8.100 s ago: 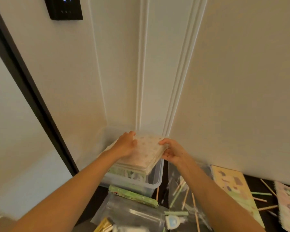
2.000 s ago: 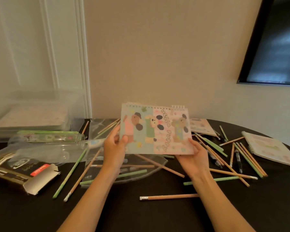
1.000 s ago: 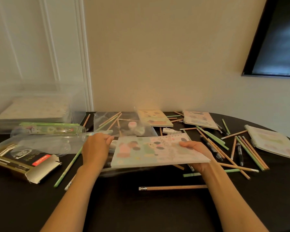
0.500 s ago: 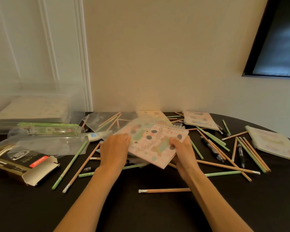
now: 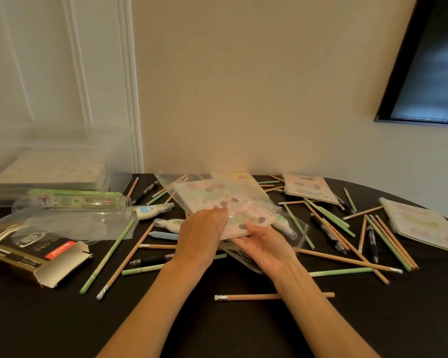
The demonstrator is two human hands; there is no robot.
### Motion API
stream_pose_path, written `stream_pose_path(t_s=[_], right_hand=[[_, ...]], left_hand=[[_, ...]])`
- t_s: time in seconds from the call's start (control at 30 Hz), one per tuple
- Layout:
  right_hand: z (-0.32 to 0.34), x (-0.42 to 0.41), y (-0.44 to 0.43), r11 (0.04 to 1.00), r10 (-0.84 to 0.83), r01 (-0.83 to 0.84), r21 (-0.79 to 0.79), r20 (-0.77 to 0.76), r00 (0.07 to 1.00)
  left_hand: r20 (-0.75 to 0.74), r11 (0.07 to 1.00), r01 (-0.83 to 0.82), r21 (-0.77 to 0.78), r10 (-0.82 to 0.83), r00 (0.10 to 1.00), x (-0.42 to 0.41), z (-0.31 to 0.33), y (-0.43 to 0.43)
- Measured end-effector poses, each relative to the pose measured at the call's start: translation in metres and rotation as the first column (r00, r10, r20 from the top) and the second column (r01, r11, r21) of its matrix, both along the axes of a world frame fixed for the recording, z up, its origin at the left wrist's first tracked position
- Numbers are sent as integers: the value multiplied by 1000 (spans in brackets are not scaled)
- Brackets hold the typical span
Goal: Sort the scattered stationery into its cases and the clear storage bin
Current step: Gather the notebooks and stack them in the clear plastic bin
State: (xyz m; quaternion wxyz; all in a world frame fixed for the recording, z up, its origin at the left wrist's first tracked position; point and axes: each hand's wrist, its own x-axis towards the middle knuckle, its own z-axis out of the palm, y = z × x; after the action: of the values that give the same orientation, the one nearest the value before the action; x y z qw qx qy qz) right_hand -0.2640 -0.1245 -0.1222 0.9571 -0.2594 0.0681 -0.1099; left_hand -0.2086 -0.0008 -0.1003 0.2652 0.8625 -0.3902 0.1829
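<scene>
A pastel spiral notebook [image 5: 225,202] with cartoon animals hangs tilted just above the middle of the black table [image 5: 62,319]. My left hand [image 5: 203,232] grips its near left edge from above. My right hand [image 5: 265,248] lies palm up under its near right corner, thumb on the cover. A clear plastic pouch [image 5: 246,259] lies crumpled under my right hand. The clear storage bin [image 5: 60,161] stands at the far left with notebooks stacked inside. Several wooden and green pencils [image 5: 273,296] lie scattered around.
A clear tube case [image 5: 73,202] with a green ruler and an open cardboard pencil box [image 5: 36,257] lie left. Correction tapes [image 5: 151,210] sit near my left hand. Two more notebooks [image 5: 308,187] [image 5: 424,223] lie right. A wall runs close behind the table.
The notebook has turned in my hands and tilted away from me. My right hand slid from its right side to beneath its near corner, palm up; my left hand stays on it.
</scene>
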Motion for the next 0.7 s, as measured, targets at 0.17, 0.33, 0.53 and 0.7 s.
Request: stream_pose_path(t_s=[0.17,0.33,0.53,0.7], right_hand=[[0,12,-4,999,-12,11,39,4,1000],[-2,27,-6,996,-16,13,87,38,999],[-14,40,-2,953,-171,173,247,-30,985],[-11,45,3,948,-153,135,288,42,987]], left_hand=[[-101,981,150,-124,-163,981,1,-2,4],[-122,927,299,-225,-331,936,1,-3,13],[-97,914,338,-223,-366,926,-2,-6,12],[-170,938,262,-227,-303,938,3,-11,13]])
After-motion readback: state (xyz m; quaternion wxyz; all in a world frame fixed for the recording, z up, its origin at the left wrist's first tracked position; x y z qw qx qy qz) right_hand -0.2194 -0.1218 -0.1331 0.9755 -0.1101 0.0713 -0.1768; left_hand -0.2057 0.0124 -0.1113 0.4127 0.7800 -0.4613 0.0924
